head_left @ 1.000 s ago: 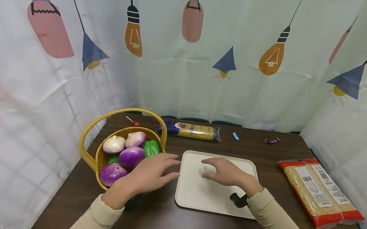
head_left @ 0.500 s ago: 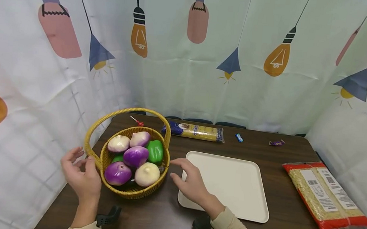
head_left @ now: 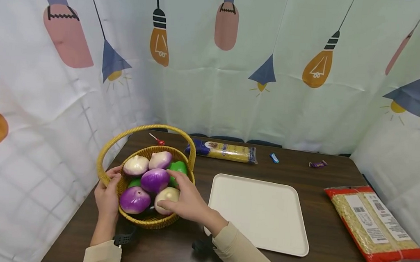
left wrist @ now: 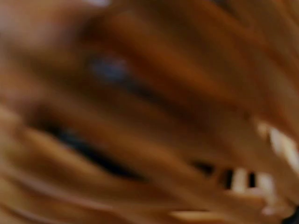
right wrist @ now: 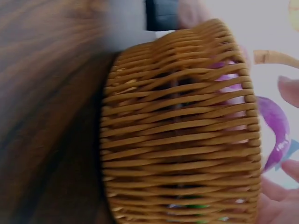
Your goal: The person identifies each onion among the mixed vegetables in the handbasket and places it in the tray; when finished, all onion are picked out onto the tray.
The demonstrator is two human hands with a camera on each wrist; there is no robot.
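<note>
A yellow woven basket (head_left: 152, 224) with a tall arched handle stands on the left of the table. My left hand (head_left: 107, 201) grips its left side at the foot of the handle. Purple and white onions and green peppers (head_left: 178, 168) fill the basket. Over its right rim, my right hand (head_left: 191, 201) is spread above a whitish onion (head_left: 166, 195), thumb low and fingers near a purple onion (head_left: 155, 180). Whether it presses on either cannot be told. Blurred weave (left wrist: 154, 135) fills the left wrist view. Basket wall (right wrist: 182, 135) and fingertips (right wrist: 290, 91) appear in the right wrist view.
A white tray (head_left: 255, 208) lies right of the basket. Behind are a spaghetti pack (head_left: 227, 151), a lollipop (head_left: 160, 142), a blue-wrapped sweet (head_left: 274, 158) and a purple-wrapped sweet (head_left: 317, 164). A red-edged grain bag (head_left: 376, 228) lies at the right. Patterned curtains (head_left: 206, 89) enclose the table.
Both hands have come to the basket: the left from above the table onto its left side, the right leftward from over the tray to above the whitish onion. The basket has stayed put.
</note>
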